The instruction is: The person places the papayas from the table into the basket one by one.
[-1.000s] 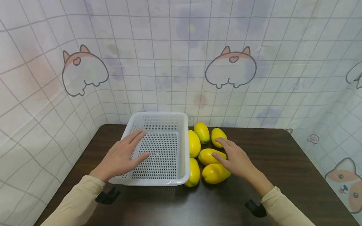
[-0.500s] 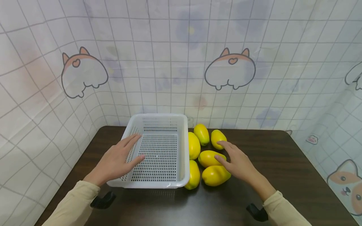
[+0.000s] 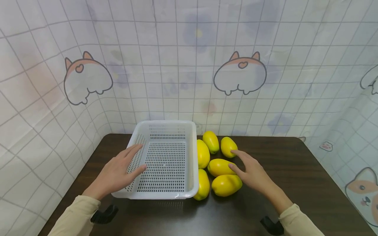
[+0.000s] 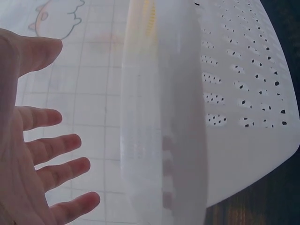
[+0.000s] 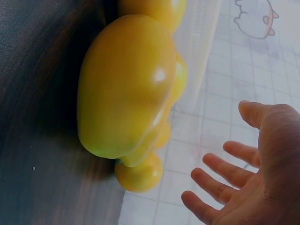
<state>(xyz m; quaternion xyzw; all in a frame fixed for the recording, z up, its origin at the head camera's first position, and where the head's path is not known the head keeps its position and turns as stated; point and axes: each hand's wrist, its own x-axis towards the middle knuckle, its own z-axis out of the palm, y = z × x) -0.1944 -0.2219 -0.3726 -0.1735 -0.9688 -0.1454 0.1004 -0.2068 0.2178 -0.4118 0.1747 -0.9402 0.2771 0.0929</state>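
On the dark wood-grain bench [image 3: 280, 157], the head view has a white perforated plastic basket [image 3: 165, 167] standing left of centre. Six yellow mango-shaped fruits [image 3: 226, 185] lie just to its right: two close along its side wall, two farther back, and two sideways at the near right. The left hand [image 3: 115, 172] is above the basket's left edge, fingers wide and thumb held apart. The right hand [image 3: 252, 170] is beside the near fruits, fingers likewise wide; its index finger and thumb overlap two of them from this angle. Cream sleeves [image 3: 78, 213] cover both forearms. Behind hangs a white gridded cloth [image 3: 183, 105] printed with corgis.

From the left wrist, the basket's slotted outer wall fills the right side, its rim running upright through the middle. The left hand's palm is at the left edge, its spread fingers pointing towards the rim across a gap.

From the right wrist, one fruit, greenish at its lower end, looms nearest, with others partly hidden behind it. The right hand is apart from them, fingers spread.
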